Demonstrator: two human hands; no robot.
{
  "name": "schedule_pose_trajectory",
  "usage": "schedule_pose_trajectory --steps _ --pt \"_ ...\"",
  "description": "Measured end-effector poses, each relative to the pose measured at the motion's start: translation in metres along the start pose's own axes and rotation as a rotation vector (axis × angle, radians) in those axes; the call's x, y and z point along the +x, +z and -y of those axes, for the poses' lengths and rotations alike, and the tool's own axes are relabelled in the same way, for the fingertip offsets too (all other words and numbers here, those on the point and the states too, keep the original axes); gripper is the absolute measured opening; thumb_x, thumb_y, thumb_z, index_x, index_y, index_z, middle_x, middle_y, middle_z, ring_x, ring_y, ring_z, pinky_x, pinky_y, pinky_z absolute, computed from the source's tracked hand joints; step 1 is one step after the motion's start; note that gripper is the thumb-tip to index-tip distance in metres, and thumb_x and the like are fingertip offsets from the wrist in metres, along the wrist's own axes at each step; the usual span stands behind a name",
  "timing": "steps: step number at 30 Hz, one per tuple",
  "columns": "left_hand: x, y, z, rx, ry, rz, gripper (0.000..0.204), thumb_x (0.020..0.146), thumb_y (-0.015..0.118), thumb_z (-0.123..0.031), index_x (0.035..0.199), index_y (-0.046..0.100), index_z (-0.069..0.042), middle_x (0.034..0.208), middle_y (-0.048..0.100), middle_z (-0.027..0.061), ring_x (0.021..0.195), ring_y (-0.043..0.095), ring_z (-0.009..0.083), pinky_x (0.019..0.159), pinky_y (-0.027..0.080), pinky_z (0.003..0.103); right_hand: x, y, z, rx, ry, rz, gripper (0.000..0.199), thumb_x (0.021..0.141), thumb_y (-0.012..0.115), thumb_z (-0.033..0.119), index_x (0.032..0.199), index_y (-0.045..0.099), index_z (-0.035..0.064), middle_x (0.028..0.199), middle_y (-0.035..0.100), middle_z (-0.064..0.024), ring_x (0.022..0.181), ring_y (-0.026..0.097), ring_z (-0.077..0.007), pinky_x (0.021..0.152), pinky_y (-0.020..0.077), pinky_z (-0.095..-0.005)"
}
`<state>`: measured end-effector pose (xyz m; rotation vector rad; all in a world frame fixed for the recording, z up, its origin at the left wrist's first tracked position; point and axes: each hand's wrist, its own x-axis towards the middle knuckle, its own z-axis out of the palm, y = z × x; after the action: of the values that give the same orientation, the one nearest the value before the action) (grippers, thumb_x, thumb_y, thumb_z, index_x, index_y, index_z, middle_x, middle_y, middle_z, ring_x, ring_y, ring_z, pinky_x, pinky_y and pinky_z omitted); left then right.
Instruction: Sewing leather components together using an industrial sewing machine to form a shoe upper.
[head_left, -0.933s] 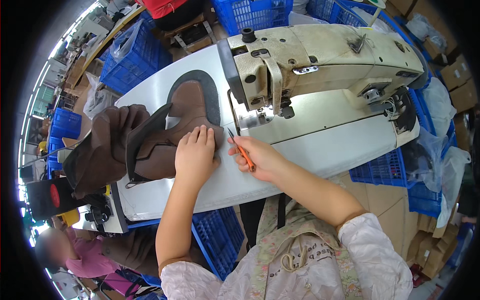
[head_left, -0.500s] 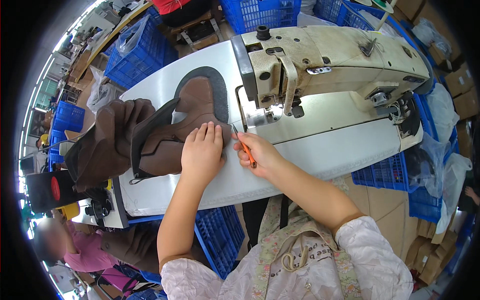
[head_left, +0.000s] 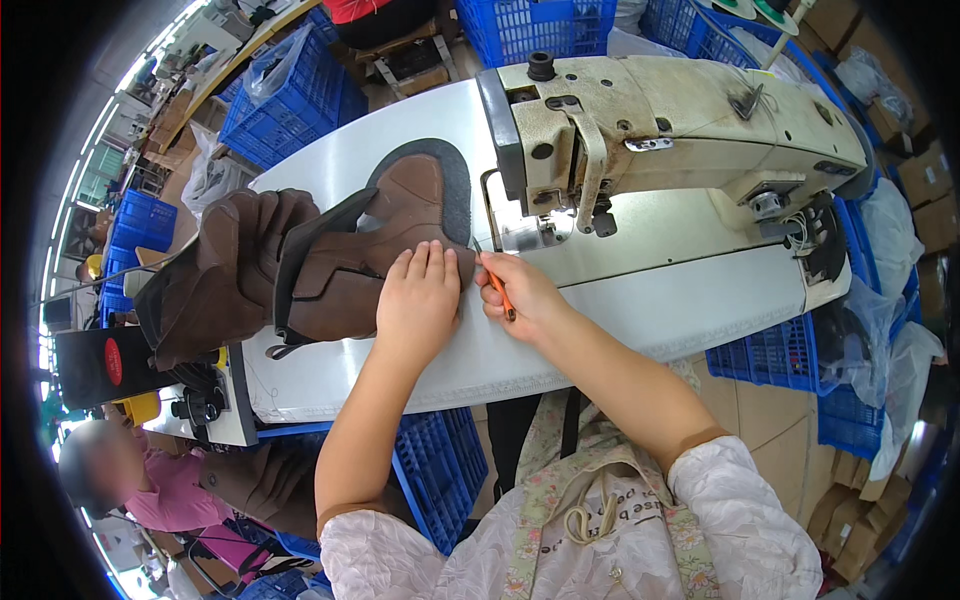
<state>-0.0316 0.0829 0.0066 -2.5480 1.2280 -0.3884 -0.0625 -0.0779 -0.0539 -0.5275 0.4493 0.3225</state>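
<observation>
A brown leather boot upper point(head_left: 400, 230) with a dark grey lining lies on the white sewing table point(head_left: 640, 310), its toe end near the needle of a cream sewing machine point(head_left: 660, 130). My left hand point(head_left: 418, 300) lies flat on the upper, fingers together, pressing it down. My right hand point(head_left: 522, 295) sits just right of it at the upper's edge, fingers closed on a thin orange tool point(head_left: 499, 292). More brown uppers point(head_left: 215, 270) are heaped at the table's left end.
Blue plastic crates point(head_left: 280, 110) stand behind the table, under it point(head_left: 445, 470) and at the right point(head_left: 770, 355). A person in pink point(head_left: 160, 490) sits at lower left beside a black machine part point(head_left: 100, 365). Cardboard boxes point(head_left: 925, 180) line the right side.
The boot upper has slid right toward the machine's needle. Both hands moved with it, the left still flat on the leather, the right still holding the orange tool.
</observation>
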Motion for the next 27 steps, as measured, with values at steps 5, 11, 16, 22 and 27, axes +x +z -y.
schedule_pose_trajectory --steps 5,11,16,22,27 --pt "-0.003 -0.016 0.004 -0.01 -0.025 0.02 0.07 0.063 0.075 -0.018 0.129 0.059 0.0 0.132 0.062 0.0167 0.126 0.056 0.0269 0.108 0.041 0.042 -0.016 -0.003 0.004 0.014 -0.012 0.038 0.02 0.101 0.053 0.02 0.114 0.054 0.0044 0.083 0.056 -0.0044 0.051 0.043 -0.0082 0.043 0.0325 -0.0241" --pt "-0.076 -0.069 0.07 -0.581 -0.645 -0.491 0.058 0.065 0.061 0.003 0.123 0.066 -0.001 0.112 0.072 0.0128 0.096 0.069 0.019 0.082 0.053 0.03 -0.084 -0.006 0.021 -0.266 -0.163 0.141 0.038 0.103 0.052 0.023 0.134 0.049 0.0021 0.087 0.058 -0.0044 0.053 0.044 -0.0065 0.047 0.0348 -0.0219" --pt "-0.142 -0.083 0.094 -1.33 -0.871 -0.975 0.043 0.078 0.062 -0.004 0.119 0.063 0.01 0.109 0.069 0.0145 0.097 0.067 0.0213 0.093 0.049 0.032 -0.104 0.011 0.016 -0.603 -0.366 0.22 0.043 0.102 0.055 0.023 0.138 0.047 0.001 0.097 0.062 -0.0071 0.062 0.05 -0.0064 0.056 0.0431 -0.0235" --pt "-0.191 -0.122 0.086 -1.404 -0.793 -0.963 0.047 0.073 0.064 -0.009 0.117 0.062 0.01 0.113 0.068 0.0198 0.107 0.066 0.0294 0.104 0.047 0.04 -0.124 0.024 0.012 -1.168 -0.724 0.236 0.038 0.098 0.063 0.019 0.132 0.056 0.005 0.093 0.062 0.0003 0.069 0.053 -0.0081 0.064 0.0463 -0.025" --pt "-0.209 -0.144 0.08 -1.311 -0.798 -1.17 0.053 0.071 0.064 -0.012 0.121 0.06 0.006 0.121 0.064 0.0167 0.116 0.061 0.0293 0.108 0.043 0.041 -0.141 0.03 -0.007 -0.572 -0.081 0.528 0.04 0.104 0.05 0.021 0.141 0.047 0.004 0.091 0.06 -0.0059 0.057 0.046 -0.0061 0.048 0.0379 -0.0205"
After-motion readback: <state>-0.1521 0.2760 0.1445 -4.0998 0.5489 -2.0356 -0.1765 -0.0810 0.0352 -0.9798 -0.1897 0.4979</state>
